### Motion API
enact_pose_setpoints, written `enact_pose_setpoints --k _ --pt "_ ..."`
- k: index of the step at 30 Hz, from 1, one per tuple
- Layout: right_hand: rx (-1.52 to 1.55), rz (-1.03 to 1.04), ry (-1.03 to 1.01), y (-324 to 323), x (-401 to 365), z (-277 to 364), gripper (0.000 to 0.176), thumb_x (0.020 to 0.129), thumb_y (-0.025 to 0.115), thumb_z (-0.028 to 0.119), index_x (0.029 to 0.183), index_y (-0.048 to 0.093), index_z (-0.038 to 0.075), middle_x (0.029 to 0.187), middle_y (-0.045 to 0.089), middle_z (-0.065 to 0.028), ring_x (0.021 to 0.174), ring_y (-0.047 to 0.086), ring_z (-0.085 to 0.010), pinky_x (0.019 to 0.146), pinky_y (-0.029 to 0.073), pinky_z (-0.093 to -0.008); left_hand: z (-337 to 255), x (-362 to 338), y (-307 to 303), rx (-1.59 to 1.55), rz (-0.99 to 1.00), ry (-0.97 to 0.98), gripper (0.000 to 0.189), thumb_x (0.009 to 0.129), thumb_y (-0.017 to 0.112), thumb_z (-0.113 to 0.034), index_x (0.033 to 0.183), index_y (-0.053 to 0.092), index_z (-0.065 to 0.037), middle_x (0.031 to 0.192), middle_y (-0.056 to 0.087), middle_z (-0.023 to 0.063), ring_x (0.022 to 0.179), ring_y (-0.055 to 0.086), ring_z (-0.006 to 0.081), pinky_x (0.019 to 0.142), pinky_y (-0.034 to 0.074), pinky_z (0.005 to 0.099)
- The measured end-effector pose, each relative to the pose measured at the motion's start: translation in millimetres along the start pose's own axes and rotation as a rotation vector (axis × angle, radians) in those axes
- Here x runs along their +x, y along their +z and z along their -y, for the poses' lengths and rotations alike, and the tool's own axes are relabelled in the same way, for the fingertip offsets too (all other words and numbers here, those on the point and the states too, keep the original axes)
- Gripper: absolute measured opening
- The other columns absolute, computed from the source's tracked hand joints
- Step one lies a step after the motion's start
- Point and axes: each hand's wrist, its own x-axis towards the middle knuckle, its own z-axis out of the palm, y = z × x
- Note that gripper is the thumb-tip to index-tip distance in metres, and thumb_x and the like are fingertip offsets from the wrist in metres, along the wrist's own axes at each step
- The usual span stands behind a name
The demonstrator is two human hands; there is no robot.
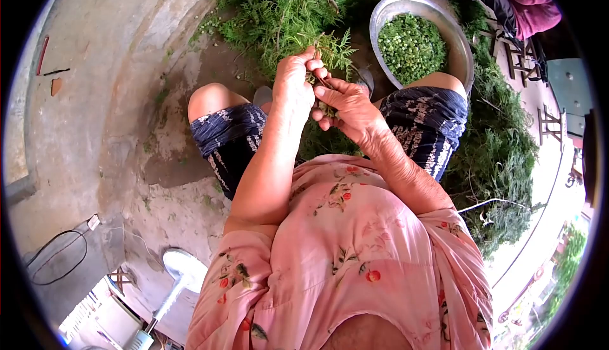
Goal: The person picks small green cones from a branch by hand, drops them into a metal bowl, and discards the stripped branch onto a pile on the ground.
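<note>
My left hand [295, 78] is closed around the stem of a green leafy sprig [337, 50], whose feathery leaves stick out past the fingers. Just beside and below it, my right hand [350, 106] is closed with thumb and fingers pinched together near the stem. Small green bits show at the right fingers, too small to name surely. The two hands almost touch, above the gap between my knees. A metal basin [379, 23] stands ahead to the right, holding a heap of small round green cones or berries [412, 49].
A pile of cut green branches [254, 7] lies ahead on the floor, and another heap [498, 153] lies along the right. A person in a pink top [530, 4] sits at the upper right. Near wooden stools [550, 125] is a pale green cabinet [569, 90]. A white fan [181, 271] stands lower left.
</note>
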Motion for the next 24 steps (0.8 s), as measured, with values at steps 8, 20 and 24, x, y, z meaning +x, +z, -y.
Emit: enact_pose_setpoints --k 8,20,24 --pt "0.131 0.123 0.035 -8 4 -9 0.015 0.087 0.056 0.015 0.095 0.056 0.002 0.070 0.049 -0.0009 0.050 0.046 -0.0095 0.039 0.031 -0.0207 -2 5 -10 0.019 -0.010 -0.051 0.017 0.090 0.047 -0.017 0.079 0.044 -0.005 0.051 0.036 -0.0039 0.046 0.037 0.0127 0.060 0.041 0.0340" --pt "0.238 -0.448 -0.170 -78 3 39 0.034 0.088 0.049 0.040 0.088 0.051 0.005 0.071 0.049 -0.0047 0.057 0.050 -0.0145 0.047 0.042 -0.0277 -63 4 -44 -0.181 0.134 0.176 0.021 0.090 0.044 -0.021 0.076 0.049 -0.007 0.047 0.035 -0.0068 0.043 0.033 0.0089 0.057 0.036 0.0277" --pt "0.463 -0.583 -0.432 -149 27 89 0.051 0.089 0.045 0.043 0.118 0.039 0.001 0.105 0.046 -0.0165 0.091 0.051 -0.0285 0.077 0.049 -0.0492 -53 -5 -44 -0.178 0.191 0.249 0.021 0.092 0.042 -0.022 0.077 0.048 -0.007 0.049 0.035 -0.0059 0.044 0.032 0.0089 0.059 0.034 0.0262"
